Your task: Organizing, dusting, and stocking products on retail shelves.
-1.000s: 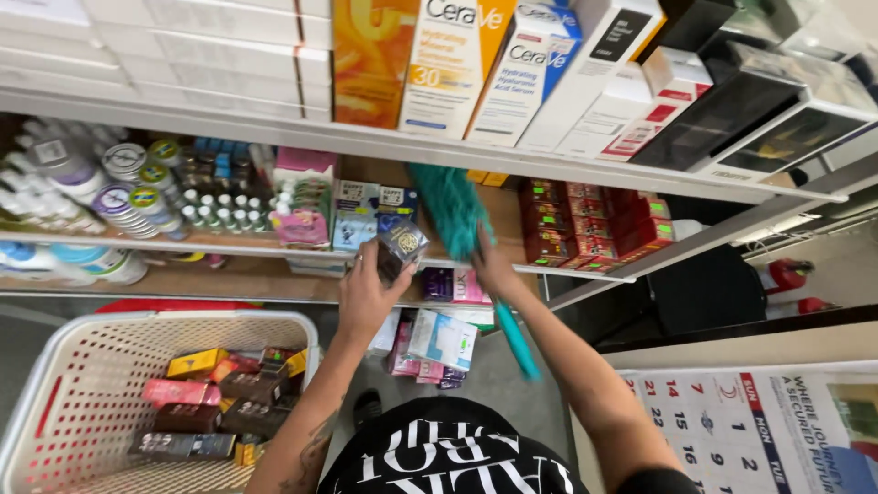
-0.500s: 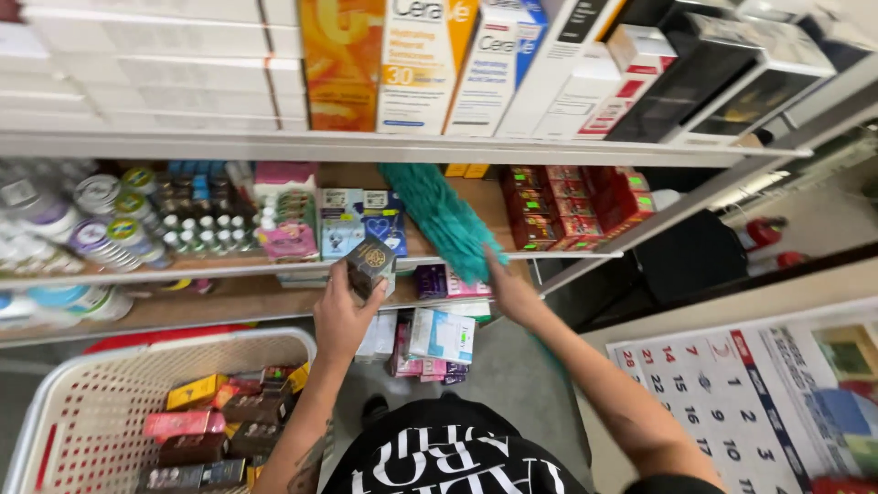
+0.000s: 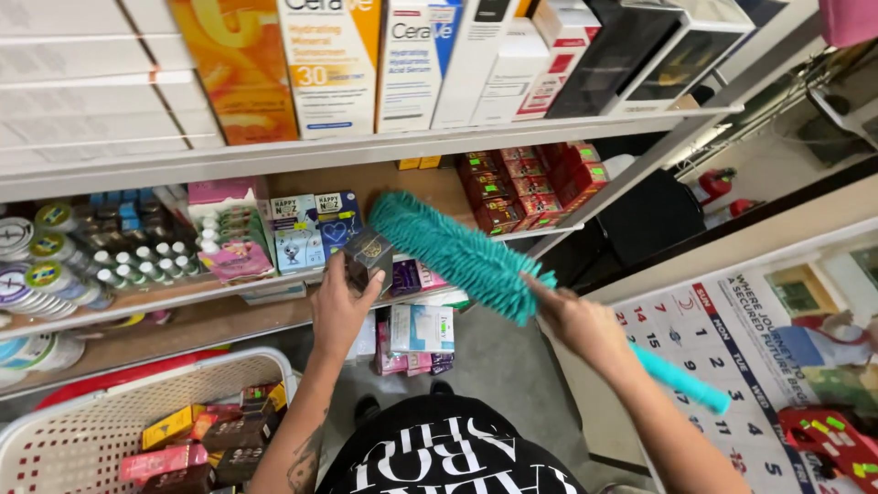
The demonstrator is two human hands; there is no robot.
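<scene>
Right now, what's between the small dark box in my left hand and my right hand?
In the head view, the fluffy teal duster head lies between the small dark box in the left hand and the right hand, which grips the duster's handle.

**Stocked shelves, basket on the floor**

The top shelf carries tall upright boxes, white, orange and black, packed side by side. The middle shelf holds round tins at the left, small white-capped bottles, pink packets, blue boxes and stacked red boxes at the right. A white basket of small boxes stands on the grey floor.
</scene>
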